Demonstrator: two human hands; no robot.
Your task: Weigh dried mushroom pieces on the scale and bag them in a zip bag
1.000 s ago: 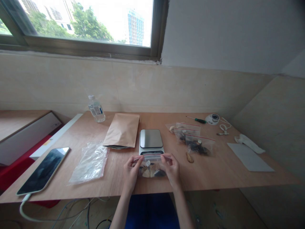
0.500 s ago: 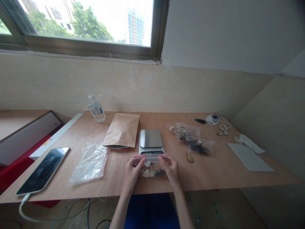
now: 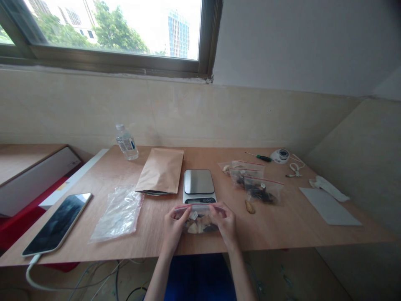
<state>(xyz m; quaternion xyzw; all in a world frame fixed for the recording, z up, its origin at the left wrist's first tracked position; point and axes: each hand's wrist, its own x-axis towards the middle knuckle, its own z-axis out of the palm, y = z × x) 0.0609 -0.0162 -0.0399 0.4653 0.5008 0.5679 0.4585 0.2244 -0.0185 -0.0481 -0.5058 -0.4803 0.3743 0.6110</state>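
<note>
A clear zip bag (image 3: 200,223) with a red strip and pale and dark dried pieces inside lies at the table's front edge. My left hand (image 3: 174,223) pinches its left top corner, and my right hand (image 3: 224,221) pinches the right one. Just behind the bag is a kitchen scale (image 3: 199,182) with a bare metal plate. To the right lie more filled zip bags, the nearest (image 3: 262,193) with dark pieces, and a single brown dried piece (image 3: 249,206). Left of the scale lies a brown paper pouch (image 3: 162,169).
Clear plastic bags (image 3: 119,215) and a phone (image 3: 58,223) on a cable lie on the left, a bottle (image 3: 127,143) behind. At the right are a screwdriver (image 3: 263,158), a white camera (image 3: 281,156), a white sheet (image 3: 328,207) and a white cloth (image 3: 328,188).
</note>
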